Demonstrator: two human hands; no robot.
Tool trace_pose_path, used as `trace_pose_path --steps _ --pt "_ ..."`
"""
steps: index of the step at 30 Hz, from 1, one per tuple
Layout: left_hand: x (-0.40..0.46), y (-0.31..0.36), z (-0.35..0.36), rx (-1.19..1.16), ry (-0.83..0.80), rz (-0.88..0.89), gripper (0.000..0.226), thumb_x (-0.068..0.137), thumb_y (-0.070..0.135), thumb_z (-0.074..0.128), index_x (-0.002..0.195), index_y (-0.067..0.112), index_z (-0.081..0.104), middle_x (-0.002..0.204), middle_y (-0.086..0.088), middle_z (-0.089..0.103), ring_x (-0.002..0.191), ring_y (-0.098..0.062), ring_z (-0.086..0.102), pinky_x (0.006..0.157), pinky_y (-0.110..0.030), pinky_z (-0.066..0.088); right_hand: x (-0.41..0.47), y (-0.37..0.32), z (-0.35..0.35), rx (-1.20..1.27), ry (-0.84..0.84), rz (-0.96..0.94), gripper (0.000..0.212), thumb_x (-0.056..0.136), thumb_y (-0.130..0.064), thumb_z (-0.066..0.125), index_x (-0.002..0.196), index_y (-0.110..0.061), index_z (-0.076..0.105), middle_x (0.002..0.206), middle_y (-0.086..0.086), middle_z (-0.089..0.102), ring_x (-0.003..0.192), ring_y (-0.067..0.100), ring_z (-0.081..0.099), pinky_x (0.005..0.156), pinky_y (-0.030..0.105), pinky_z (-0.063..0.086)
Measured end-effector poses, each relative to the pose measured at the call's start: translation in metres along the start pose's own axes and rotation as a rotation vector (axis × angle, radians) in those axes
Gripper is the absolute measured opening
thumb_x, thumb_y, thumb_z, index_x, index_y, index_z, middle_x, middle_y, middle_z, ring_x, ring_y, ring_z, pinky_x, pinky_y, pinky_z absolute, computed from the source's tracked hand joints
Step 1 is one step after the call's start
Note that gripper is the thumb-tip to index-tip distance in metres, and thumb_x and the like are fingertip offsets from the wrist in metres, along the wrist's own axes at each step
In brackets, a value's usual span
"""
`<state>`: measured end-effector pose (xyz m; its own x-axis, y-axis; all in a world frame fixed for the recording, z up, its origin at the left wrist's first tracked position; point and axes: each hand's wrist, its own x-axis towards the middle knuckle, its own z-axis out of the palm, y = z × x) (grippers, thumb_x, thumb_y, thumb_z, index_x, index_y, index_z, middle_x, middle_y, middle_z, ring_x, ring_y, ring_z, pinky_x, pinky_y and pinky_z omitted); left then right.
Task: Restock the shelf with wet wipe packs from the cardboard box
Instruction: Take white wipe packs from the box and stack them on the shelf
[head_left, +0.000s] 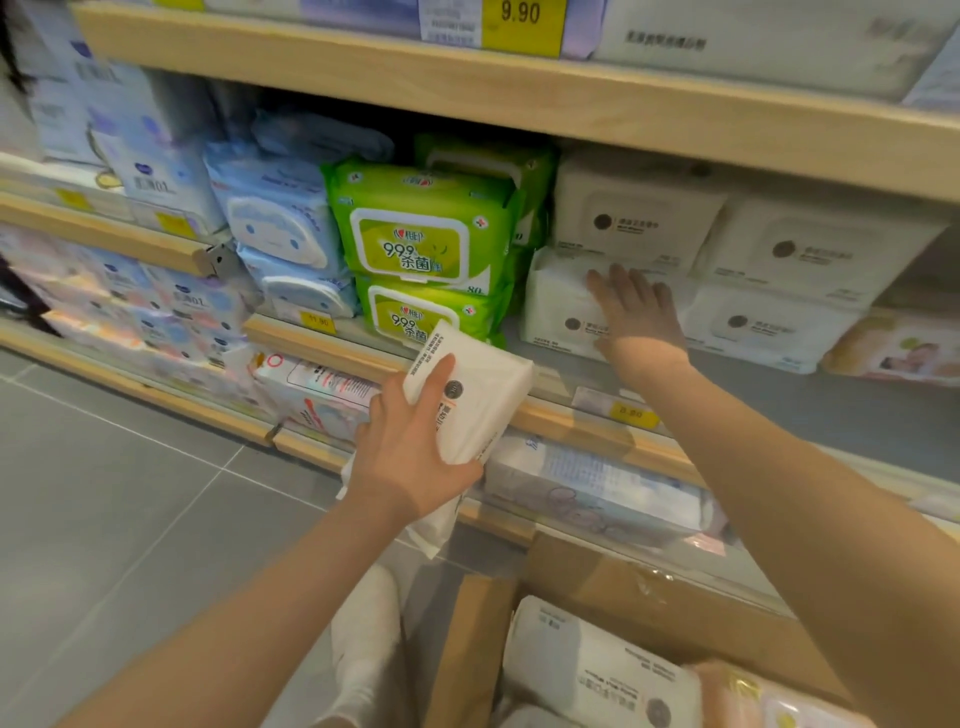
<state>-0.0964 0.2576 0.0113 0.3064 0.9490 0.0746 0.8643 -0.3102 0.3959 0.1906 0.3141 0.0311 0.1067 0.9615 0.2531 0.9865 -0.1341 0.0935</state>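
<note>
Left hand (410, 441) grips pack (470, 395) (green packs (415, 244) adjacent)

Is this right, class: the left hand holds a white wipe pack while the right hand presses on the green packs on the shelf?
Not quite. The head view shows the right hand pressing a white rectangular plastic wipe pack beside the green packs. The left hand does hold a white pack.

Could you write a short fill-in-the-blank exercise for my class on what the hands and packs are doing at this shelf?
1. The left hand holds a ____ wipe pack.
2. The right hand lies with straight fingers on a white shelf pack just right of the ____ packs.
3. More packs wait in the ____ box below.

Missing words: white; green; cardboard
</note>
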Motion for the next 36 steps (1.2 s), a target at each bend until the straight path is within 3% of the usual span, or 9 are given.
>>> trace_pose_path --steps 4,7,11,16,20,24,27,30,36 --pt "-0.021 0.013 0.001 -0.035 -0.007 0.034 0.107 0.055 0.060 0.054 0.146 0.040 0.001 0.128 -0.009 0.025 0.114 -0.031 0.035 0.092 -0.043 0.041 -0.074 -0.035 -0.024 0.491 0.028 0.096 0.074 0.092 -0.040 0.054 0.149 -0.012 0.016 0.155 0.011 0.019 0.143 0.025 0.017 0.117 0.037 0.012" --pt "-0.044 0.037 0.007 -0.085 -0.010 0.077 0.107 0.058 0.057 0.061 0.146 0.040 0.001 0.131 -0.006 0.024 0.120 -0.029 0.031 0.097 -0.042 0.038 -0.150 -0.053 -0.037 0.855 -0.121 0.157 0.076 0.092 -0.054 0.045 0.151 -0.020 0.011 0.157 0.002 0.016 0.143 0.018 0.016 0.115 0.034 0.013" --pt "-0.080 0.079 0.024 -0.167 0.000 0.100 0.106 0.065 0.054 0.067 0.146 0.041 0.000 0.134 -0.003 0.020 0.123 -0.025 0.028 0.099 -0.040 0.035 -0.191 -0.054 -0.043 1.295 -0.239 0.363 0.104 0.068 -0.066 0.068 0.148 -0.034 0.008 0.149 -0.005 0.029 0.132 0.017 0.039 0.107 0.045 0.038" --pt "-0.111 0.125 0.034 -0.219 -0.012 0.120 0.115 0.063 0.061 0.066 0.144 0.038 -0.012 0.134 -0.004 0.018 0.126 -0.025 0.027 0.100 -0.039 0.038 -0.215 -0.027 -0.067 1.557 -0.197 0.602 0.105 0.053 -0.026 0.088 0.134 -0.033 0.022 0.130 0.003 0.047 0.114 0.022 0.054 0.092 0.044 0.051" --pt "-0.120 0.146 0.016 -0.363 -0.085 0.161 0.132 0.056 0.055 0.079 0.144 0.032 -0.016 0.140 0.001 0.017 0.129 -0.019 0.027 0.099 -0.034 0.037 -0.230 -0.003 -0.091 1.524 -0.117 0.557 0.085 0.059 -0.011 0.088 0.121 -0.029 0.032 0.119 0.003 0.053 0.106 0.020 0.057 0.085 0.041 0.055" --pt "-0.085 0.145 -0.032 -0.362 -0.054 0.269 0.133 0.047 0.059 0.080 0.149 0.031 -0.001 0.150 0.005 0.018 0.139 -0.017 0.020 0.109 -0.039 0.031 -0.234 0.013 -0.120 1.247 -0.134 0.314 0.087 0.051 -0.020 0.090 0.112 -0.038 0.031 0.114 0.000 0.048 0.102 0.020 0.057 0.077 0.038 0.057" --pt "-0.060 0.153 -0.060 -0.198 -0.284 0.416 0.126 0.050 0.049 0.085 0.149 0.030 0.010 0.153 0.005 0.021 0.140 -0.016 0.020 0.112 -0.037 0.026 -0.239 0.015 -0.140 1.057 -0.184 0.170 0.094 0.047 -0.026 0.091 0.113 -0.044 0.027 0.116 -0.008 0.044 0.102 0.014 0.054 0.080 0.035 0.055" --pt "-0.066 0.170 -0.065 -0.145 -0.565 0.555 0.106 0.053 0.033 0.088 0.140 0.029 0.028 0.132 0.012 0.047 0.118 -0.008 0.046 0.097 -0.025 0.040 -0.246 0.016 -0.153 1.026 -0.213 0.071 0.097 0.052 -0.021 0.091 0.118 -0.043 0.023 0.119 -0.014 0.040 0.102 0.005 0.052 0.080 0.025 0.053" --pt "-0.083 0.161 -0.039 -0.390 -0.434 0.439 0.084 0.046 0.033 0.090 0.115 0.030 0.043 0.105 0.016 0.055 0.093 0.000 0.054 0.075 -0.023 0.049 -0.263 0.029 -0.138 1.038 -0.183 0.092 0.101 0.055 -0.027 0.090 0.129 -0.041 0.023 0.127 -0.015 0.041 0.112 0.005 0.051 0.091 0.026 0.049"
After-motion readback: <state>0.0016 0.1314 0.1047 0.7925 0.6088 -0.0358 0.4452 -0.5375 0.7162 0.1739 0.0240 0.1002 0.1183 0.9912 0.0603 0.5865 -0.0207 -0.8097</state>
